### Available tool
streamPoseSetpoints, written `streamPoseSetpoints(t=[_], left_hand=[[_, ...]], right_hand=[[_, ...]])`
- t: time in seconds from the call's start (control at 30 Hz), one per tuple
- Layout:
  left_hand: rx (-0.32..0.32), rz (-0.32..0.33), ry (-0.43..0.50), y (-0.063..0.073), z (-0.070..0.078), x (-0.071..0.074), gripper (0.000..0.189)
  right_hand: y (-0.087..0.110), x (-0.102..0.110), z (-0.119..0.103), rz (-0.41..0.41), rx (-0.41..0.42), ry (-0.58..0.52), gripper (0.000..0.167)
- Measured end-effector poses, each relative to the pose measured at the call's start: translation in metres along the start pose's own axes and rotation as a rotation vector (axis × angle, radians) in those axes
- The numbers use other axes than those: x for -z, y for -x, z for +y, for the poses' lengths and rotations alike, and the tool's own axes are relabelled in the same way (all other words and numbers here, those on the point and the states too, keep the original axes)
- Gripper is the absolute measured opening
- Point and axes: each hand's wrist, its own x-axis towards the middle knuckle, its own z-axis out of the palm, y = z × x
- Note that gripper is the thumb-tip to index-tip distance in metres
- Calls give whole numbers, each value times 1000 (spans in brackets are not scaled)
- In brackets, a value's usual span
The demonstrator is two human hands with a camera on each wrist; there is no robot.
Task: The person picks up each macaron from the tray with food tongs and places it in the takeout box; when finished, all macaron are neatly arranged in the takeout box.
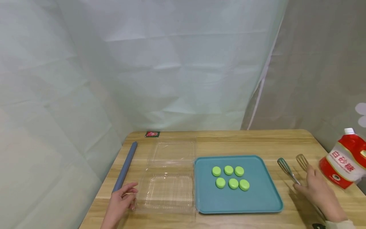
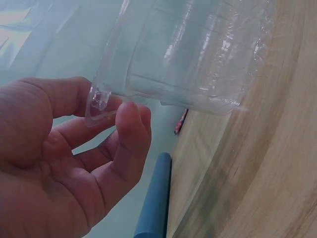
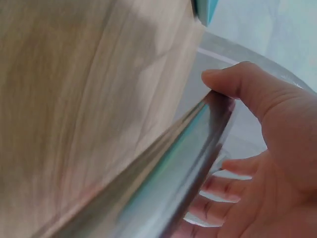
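My right hand holds metal food tongs at the right of the table, their two slotted ends spread apart. In the right wrist view the thumb lies against one shiny arm of the tongs, with the other fingers behind it. My left hand is at the left edge of an opened clear plastic box. In the left wrist view its thumb and curled fingers are around the rim of the box. Several green macarons sit in two rows on a blue tray between the hands.
A dark blue-grey rod lies along the table's left side. A small red and green packet is at the back left edge. Right of the tongs stands a red and white sugar bag with a white cap. Pale cloth hangs behind the table.
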Motion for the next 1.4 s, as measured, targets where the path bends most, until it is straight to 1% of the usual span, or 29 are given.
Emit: streamPoseSetpoints(t=[0.1, 0.2, 0.33, 0.43, 0.57, 0.63, 0.7, 0.73, 0.83, 1.1, 1.17, 1.23, 1.33, 1.4], left_hand=[[-3, -10, -4, -2, -1, -1, 45], [-6, -11, -5, -3, -2, 0, 45], [-6, -9, -14, -3, -3, 1, 44], [-9, -11, -23, -3, -3, 2, 44], [-16, -9, -32, -1, -4, 4, 45], [-17, -8, -38, -1, -3, 4, 45], [-18, -9, -44, -2, -2, 4, 44], [-9, -10, -41, -2, -1, 4, 45], [-9, -16, -36, -3, -1, 3, 44], [-13, -28, -18, -3, -2, 3, 45], [-14, -30, -21, -3, -2, 3, 44], [-6, -33, -27, -3, -2, 3, 45], [11, -32, -33, -3, -1, 3, 45], [21, -35, -37, -2, 0, 3, 45]], right_hand=[[1, 3, 1, 7, 24, -15, 99], [2, 4, 0, 36, 64, -40, 97], [5, 4, 0, 96, 146, -53, 96], [5, 4, -1, 144, 219, -17, 95], [2, 5, -8, 170, 297, 30, 91], [0, 7, -13, 171, 312, 40, 88], [-2, 8, -17, 175, 315, 39, 81], [-2, 9, -19, 175, 311, 36, 77], [-2, 11, -23, 163, 289, 15, 65], [-2, 16, -39, 85, 238, 23, 58], [-2, 15, -43, 78, 255, 15, 53], [-2, 12, -46, 90, 299, 18, 50], [-1, 9, -49, 124, 373, 66, 55], [0, 7, -52, 126, 394, 106, 61]])
